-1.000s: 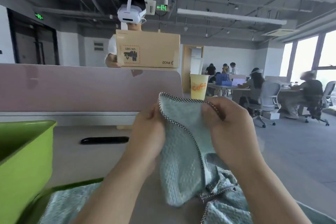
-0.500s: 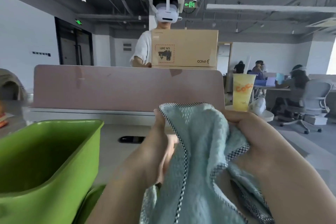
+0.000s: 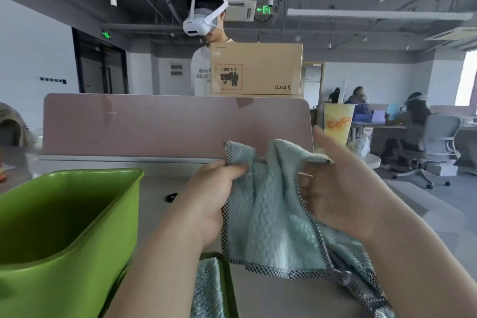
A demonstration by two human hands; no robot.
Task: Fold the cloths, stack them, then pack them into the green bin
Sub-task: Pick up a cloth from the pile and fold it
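Teal cloth (image 3: 268, 209) with a checked black-and-white hem hangs in the air between two hands, above the desk. The left hand (image 3: 214, 196) clamps its upper corner, fingers (image 3: 232, 170) curled tight over the fabric so that the hem stands up just above the knuckles. Across from that grip the right hand (image 3: 343, 188) meets the cloth's other top corner. Its thumb is raised and straight, and the top edge lies across the palm. Motion blur hides whether its fingers pinch the hem or only rest against it.

Below the grip the cloth falls in loose folds, with its lower hem near the desk (image 3: 284, 297) and its far corner trailing down under the right forearm. Beneath the left forearm a second teal cloth (image 3: 206, 289) lies in a shallow green tray (image 3: 228, 279).

Left of the grip stands the green bin (image 3: 103, 173), with no cloth visible in it. A small dark oval (image 3: 171, 197) sits on the desk between the bin and the left hand.

Beyond the grip a pink divider panel (image 3: 154, 124) closes off the desk. Above it sits a cardboard box (image 3: 255, 70), with a person in a white headset (image 3: 204, 20) behind it. Right of the grip, past the panel's end, stands a yellow cup (image 3: 338, 121), and farther off people sit at desks on office chairs (image 3: 438, 142).
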